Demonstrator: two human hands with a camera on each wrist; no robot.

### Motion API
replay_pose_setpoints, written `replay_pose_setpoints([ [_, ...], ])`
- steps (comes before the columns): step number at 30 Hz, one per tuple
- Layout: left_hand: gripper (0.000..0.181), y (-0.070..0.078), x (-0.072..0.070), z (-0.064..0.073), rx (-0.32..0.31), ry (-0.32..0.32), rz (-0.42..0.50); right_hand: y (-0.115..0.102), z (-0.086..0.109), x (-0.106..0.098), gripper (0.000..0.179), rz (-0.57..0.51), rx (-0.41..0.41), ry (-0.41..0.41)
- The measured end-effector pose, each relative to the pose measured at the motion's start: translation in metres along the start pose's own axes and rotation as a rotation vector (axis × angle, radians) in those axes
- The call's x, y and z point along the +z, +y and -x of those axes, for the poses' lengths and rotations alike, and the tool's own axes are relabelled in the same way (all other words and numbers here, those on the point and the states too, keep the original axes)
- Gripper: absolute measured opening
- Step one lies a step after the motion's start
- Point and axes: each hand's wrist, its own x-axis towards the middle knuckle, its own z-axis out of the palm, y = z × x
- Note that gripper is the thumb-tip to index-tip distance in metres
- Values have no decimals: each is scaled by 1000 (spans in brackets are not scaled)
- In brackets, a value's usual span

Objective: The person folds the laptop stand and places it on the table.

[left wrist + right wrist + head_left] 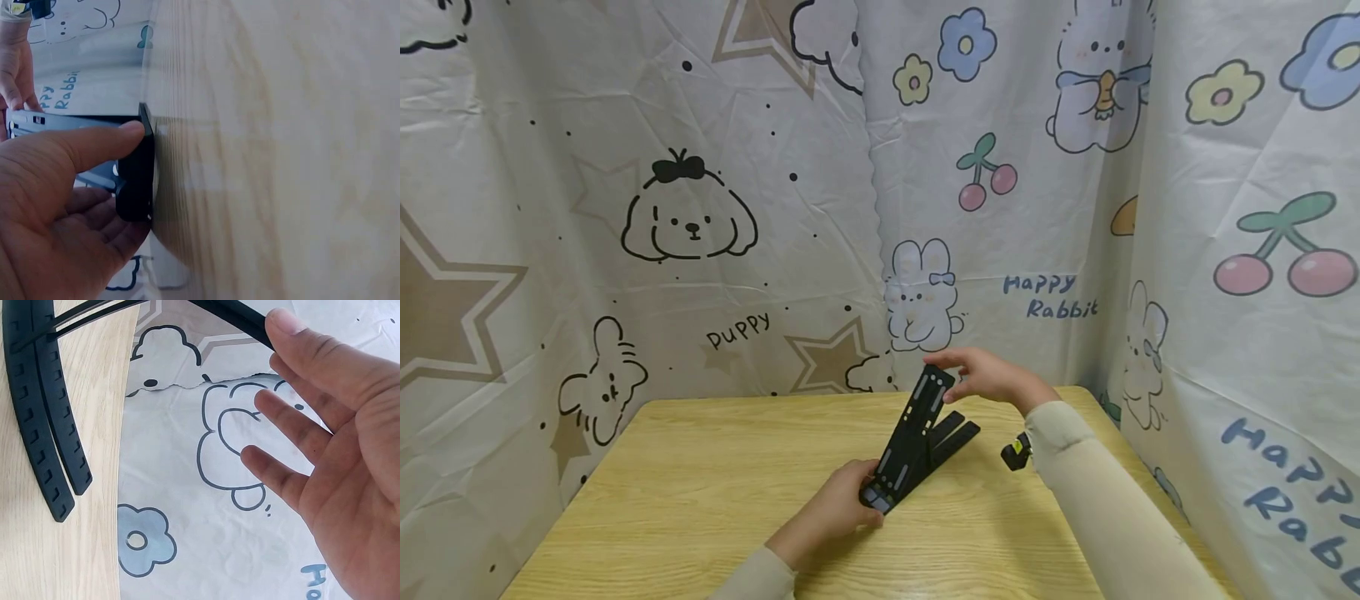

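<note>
A black folding laptop stand (910, 437) stands unfolded on the table, its slotted upper panel raised at a slant. Its notched base legs (40, 419) spread along the tabletop in the right wrist view. My left hand (838, 504) grips the low front end; in the left wrist view the thumb lies over the lip (140, 162) and the fingers curl beneath. Up at the raised end, my right hand (992, 377) pinches the panel's edge between thumb and index finger. The right hand's other fingers (294, 428) stretch out away from the stand.
The light wood table (715, 475) ends at a patterned cloth curtain (737, 208) behind, with more cloth (1240, 350) along the right side. A small black device (1017, 452) sits at the right wrist.
</note>
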Motion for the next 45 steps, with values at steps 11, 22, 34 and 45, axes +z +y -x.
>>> replay_pose_setpoints([
  [11,80,-8,-14,-7,19,-97,-15,6,15,4,72,-63,28,47],
  [22,80,-11,-23,-13,43,-149,-8,5,30,6,71,-113,47,59],
  [34,78,-22,-30,-16,76,-167,-54,11,44,16,67,-195,33,94],
  [45,76,-30,-39,-18,54,-187,30,1,50,26,63,-254,-1,124],
])
